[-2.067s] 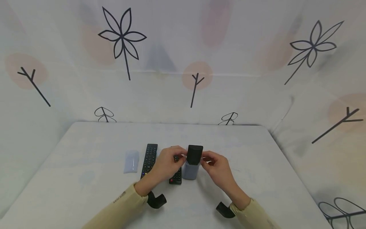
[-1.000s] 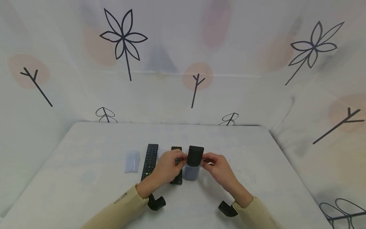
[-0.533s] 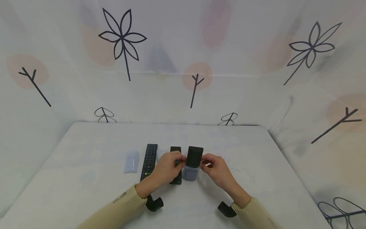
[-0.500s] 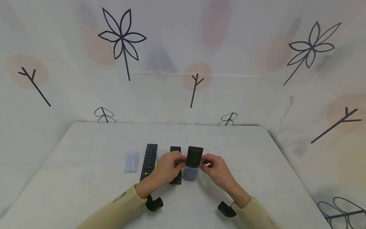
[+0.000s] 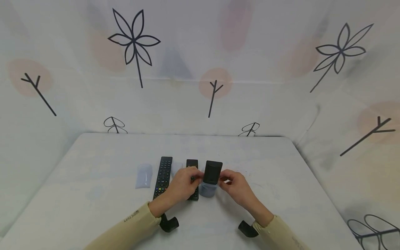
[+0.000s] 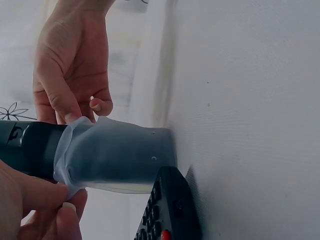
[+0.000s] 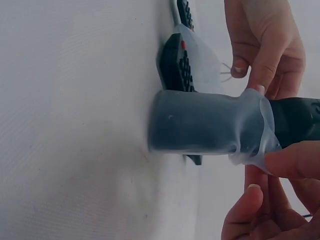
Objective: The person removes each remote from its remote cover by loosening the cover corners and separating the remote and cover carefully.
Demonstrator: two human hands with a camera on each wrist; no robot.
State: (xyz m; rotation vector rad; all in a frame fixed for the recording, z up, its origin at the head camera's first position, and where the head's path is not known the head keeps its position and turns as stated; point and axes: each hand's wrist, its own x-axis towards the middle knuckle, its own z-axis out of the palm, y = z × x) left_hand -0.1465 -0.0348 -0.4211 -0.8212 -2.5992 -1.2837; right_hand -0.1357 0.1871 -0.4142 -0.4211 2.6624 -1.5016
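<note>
A black remote control (image 5: 213,172) stands on end, tilted slightly, at mid-table in the head view. Its lower part is inside a translucent sleeve (image 5: 207,190), whose bottom meets the table. The sleeve's rim is bunched around the remote in both wrist views. On the remote's left, my left hand (image 5: 185,181) pinches that rim between thumb and finger. From the opposite side, my right hand (image 5: 238,186) pinches the rim too. Dark remote shows through the sleeve (image 7: 195,122) in the right wrist view. The head view hides most fingertips.
Left of the sleeved remote lies a shorter black remote (image 5: 193,195), partly under my left hand. A longer remote (image 5: 163,173) lies further left. One flat translucent sleeve (image 5: 144,176) is beyond it; another sleeve (image 5: 177,167) lies between the two remotes. A patterned cloth (image 5: 175,104) hangs behind the table.
Both hands and the sleeve's rim have shifted slightly down toward the table. The remote's top has also come down a little, and less of the sleeve shows below it.
</note>
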